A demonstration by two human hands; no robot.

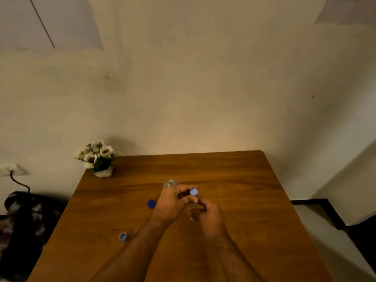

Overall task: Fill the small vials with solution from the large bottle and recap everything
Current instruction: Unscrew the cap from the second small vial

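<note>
My left hand [173,202] and my right hand [209,215] meet over the middle of the wooden table [254,210]. Between them stands a small clear vial [191,212] topped by a light blue cap [193,192]. Left fingers and thumb pinch the cap; the right hand grips the vial's body. Just behind the left hand stands the large clear bottle [170,183], uncapped, partly hidden. Its dark blue cap [151,203] lies on the table left of my left hand. Another small vial with a light blue cap [123,237] lies on its side near my left forearm.
A small pot of white flowers [98,158] stands at the table's far left corner. The wall runs right behind the table. A dark patterned bag [22,226] sits on the floor to the left, with a cable and wall socket above it.
</note>
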